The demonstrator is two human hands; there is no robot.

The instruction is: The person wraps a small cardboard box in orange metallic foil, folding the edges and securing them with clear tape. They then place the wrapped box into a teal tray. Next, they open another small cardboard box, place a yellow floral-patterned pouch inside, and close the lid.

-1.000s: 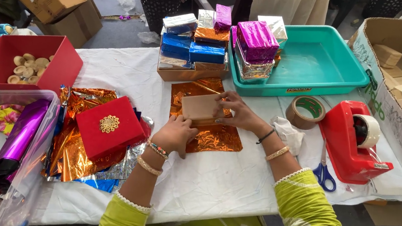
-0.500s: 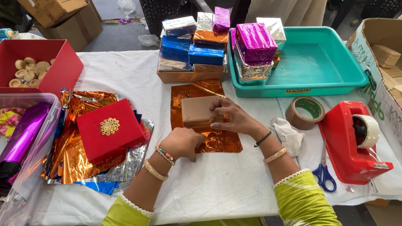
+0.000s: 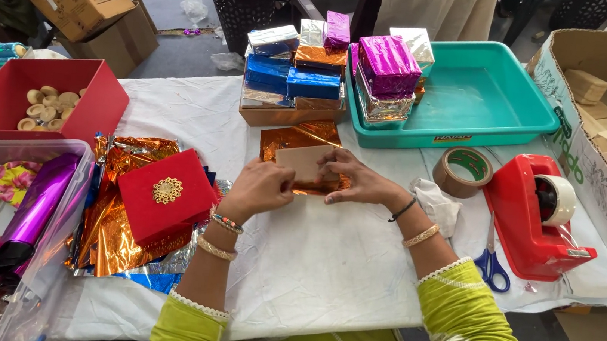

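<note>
Closest to me is the white-covered table [image 3: 323, 270], with my lime sleeves coming in from the bottom. My left hand [image 3: 260, 187] and right hand [image 3: 355, 182] are both on a small plain cardboard box [image 3: 303, 161], fingers curled round it from either side, so both are holding it. The box sits on a sheet of orange foil [image 3: 288, 137] lying flat on the table.

Left of that there's a red gift box with a gold ornament [image 3: 166, 194] resting on a messy pile of foil sheets [image 3: 106, 225], and a purple foil roll [image 3: 36, 214] in a clear tub. On my right, blue-handled scissors [image 3: 491, 262], a red tape dispenser [image 3: 535, 217] and a roll of brown tape [image 3: 463, 171].

Further back, a stack of wrapped boxes [image 3: 294, 79], a teal tray [image 3: 476, 98] holding a few more, and a red tray [image 3: 7, 98] of little round pieces.
</note>
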